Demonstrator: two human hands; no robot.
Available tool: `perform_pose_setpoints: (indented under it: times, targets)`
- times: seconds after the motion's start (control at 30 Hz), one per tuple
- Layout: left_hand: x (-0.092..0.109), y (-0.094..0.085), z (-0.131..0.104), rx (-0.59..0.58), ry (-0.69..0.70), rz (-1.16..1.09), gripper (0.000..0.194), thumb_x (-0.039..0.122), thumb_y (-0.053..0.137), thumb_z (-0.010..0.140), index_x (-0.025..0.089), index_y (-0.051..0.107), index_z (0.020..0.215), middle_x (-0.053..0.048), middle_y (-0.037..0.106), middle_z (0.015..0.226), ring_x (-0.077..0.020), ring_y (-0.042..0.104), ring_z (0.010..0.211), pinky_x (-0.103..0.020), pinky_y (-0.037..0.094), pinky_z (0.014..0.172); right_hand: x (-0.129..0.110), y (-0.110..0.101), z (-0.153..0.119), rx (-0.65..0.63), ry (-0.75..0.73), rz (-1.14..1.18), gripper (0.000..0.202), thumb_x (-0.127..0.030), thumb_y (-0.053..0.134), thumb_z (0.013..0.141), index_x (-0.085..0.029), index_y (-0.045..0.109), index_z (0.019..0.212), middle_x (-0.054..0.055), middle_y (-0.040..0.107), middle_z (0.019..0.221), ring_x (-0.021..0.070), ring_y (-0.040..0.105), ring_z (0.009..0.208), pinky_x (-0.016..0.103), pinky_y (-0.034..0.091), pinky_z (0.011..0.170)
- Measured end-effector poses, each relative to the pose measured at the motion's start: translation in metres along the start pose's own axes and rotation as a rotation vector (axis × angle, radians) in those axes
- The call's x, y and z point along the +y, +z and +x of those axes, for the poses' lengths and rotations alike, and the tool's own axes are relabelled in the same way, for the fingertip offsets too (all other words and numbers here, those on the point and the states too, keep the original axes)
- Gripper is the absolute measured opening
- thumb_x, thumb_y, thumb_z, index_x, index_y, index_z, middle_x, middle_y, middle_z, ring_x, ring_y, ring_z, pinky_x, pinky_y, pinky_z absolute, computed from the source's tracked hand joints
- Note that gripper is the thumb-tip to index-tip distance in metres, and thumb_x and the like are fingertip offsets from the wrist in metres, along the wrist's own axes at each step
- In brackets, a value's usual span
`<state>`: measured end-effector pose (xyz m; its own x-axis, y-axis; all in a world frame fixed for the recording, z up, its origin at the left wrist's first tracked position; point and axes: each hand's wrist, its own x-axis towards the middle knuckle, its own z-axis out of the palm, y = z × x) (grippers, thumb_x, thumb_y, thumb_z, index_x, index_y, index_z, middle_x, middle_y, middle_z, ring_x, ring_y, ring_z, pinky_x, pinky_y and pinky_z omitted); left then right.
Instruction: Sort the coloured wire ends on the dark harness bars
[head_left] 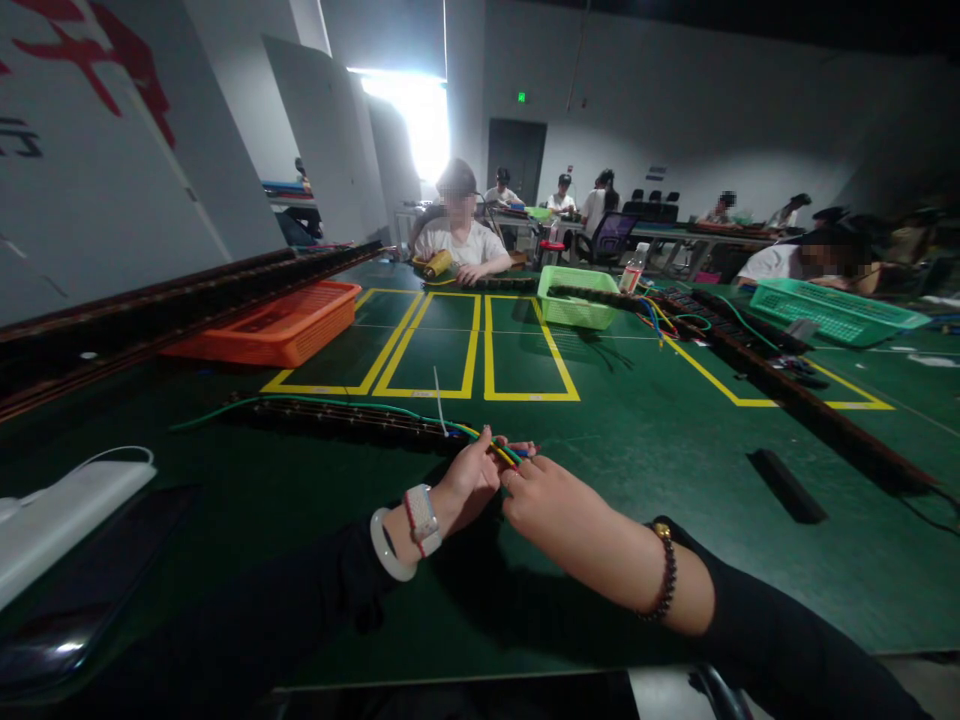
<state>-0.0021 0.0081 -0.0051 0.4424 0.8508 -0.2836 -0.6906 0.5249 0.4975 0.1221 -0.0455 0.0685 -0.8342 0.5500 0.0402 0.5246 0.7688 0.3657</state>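
Note:
Coloured wires (504,453), green, yellow, blue and red, run out of the right end of a long dark strip (352,418). My left hand (474,475) is closed around the wires just past that end. Beside it, my right hand (544,490) pinches the same bundle with its fingertips, close to the left fingers. A white cable tie (439,400) stands up from the strip near my left hand. One green wire (217,414) trails along the strip to its left end.
An orange basket (300,335) lies back left, a light green basket (577,310) at the far middle, a teal basket (832,315) far right. A black piece (786,485) and long dark strip (847,425) lie right; a phone (90,580) lies left. A person sits opposite.

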Motion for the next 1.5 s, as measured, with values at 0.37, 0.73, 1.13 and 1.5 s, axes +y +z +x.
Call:
perform_pose_setpoints:
  times: [0.37, 0.73, 1.13, 1.5]
  targets:
    - [0.003, 0.009, -0.004, 0.046, -0.013, 0.046, 0.04, 0.043, 0.036, 0.091, 0.012, 0.058, 0.077, -0.015, 0.068, 0.089, -0.0198, 0.065, 0.078, -0.034, 0.047, 0.08, -0.033, 0.002, 0.005, 0.013, -0.083, 0.019, 0.019, -0.006, 0.048, 0.081, -0.009, 0.066, 0.083, 0.014, 0.065, 0.078, 0.0233, 0.061, 0.066, 0.036, 0.049, 0.058]
    - [0.0, 0.005, 0.001, 0.06, 0.035, 0.018, 0.036, 0.047, 0.039, 0.089, 0.015, 0.052, 0.078, -0.012, 0.067, 0.08, -0.0201, 0.065, 0.08, -0.032, 0.05, 0.073, -0.034, 0.015, 0.006, -0.102, 0.202, 0.09, 0.02, 0.002, 0.047, 0.076, -0.006, 0.061, 0.087, 0.013, 0.063, 0.074, 0.0167, 0.059, 0.052, 0.024, 0.042, 0.041]
    - [0.005, 0.01, 0.005, 0.046, -0.117, 0.072, 0.037, 0.047, 0.048, 0.085, 0.013, 0.058, 0.076, -0.011, 0.066, 0.073, -0.0216, 0.065, 0.078, -0.032, 0.048, 0.075, -0.016, -0.01, 0.002, 0.097, 0.1, 0.024, 0.022, -0.005, 0.047, 0.084, -0.006, 0.057, 0.104, 0.016, 0.062, 0.095, 0.0227, 0.063, 0.077, 0.032, 0.052, 0.061]
    - [-0.004, 0.007, -0.004, 0.083, 0.154, 0.155, 0.029, 0.036, 0.049, 0.087, 0.013, 0.057, 0.073, -0.007, 0.065, 0.071, -0.0174, 0.063, 0.075, -0.032, 0.046, 0.078, 0.079, 0.012, 0.007, -0.025, 0.355, 0.158, 0.02, -0.003, 0.044, 0.086, -0.01, 0.061, 0.093, 0.011, 0.06, 0.094, 0.0169, 0.061, 0.084, 0.026, 0.047, 0.077]
